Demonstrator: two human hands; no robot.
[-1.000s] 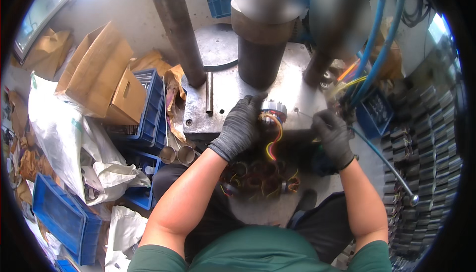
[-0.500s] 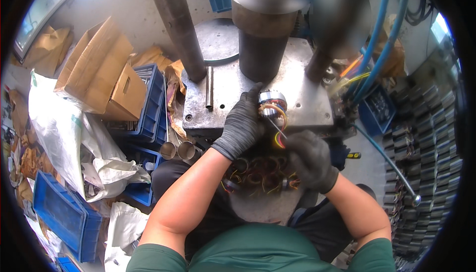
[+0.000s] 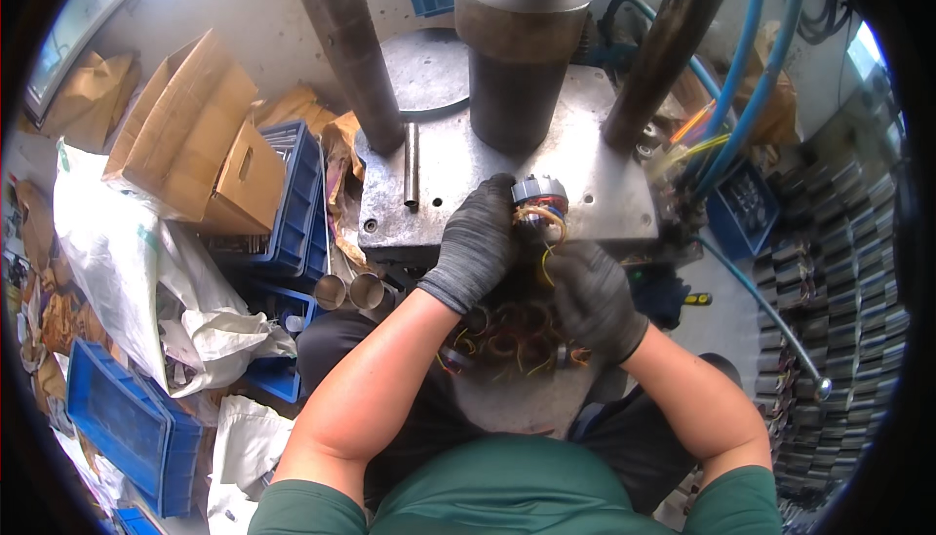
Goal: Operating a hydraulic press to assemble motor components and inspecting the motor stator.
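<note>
My left hand [image 3: 478,242], in a dark grey glove, is closed around the side of a motor stator [image 3: 539,191], a ringed metal core with copper windings. It is held just above the front edge of the metal press plate [image 3: 604,184]. Coloured lead wires [image 3: 548,228] hang from the stator's near side. My right hand [image 3: 600,301], gloved alike, is curled close by, its fingertips at the yellow wire; what lies inside them is hidden. Below both hands, several wound cores with coloured wires [image 3: 512,330] sit in shadow between my knees.
A thick steel ram [image 3: 517,77] stands on the plate between two posts [image 3: 346,47]. A metal tube [image 3: 411,169] lies at the plate's left. Blue crates [image 3: 127,428], a cardboard box [image 3: 180,125] and a white sack [image 3: 127,242] crowd the left; stacked metal parts [image 3: 848,301] fill the right.
The stator has tilted in my left hand. My right hand has shifted slightly left and up; the thin metal rod between it and the stator no longer shows. A dark blur at the right post is gone.
</note>
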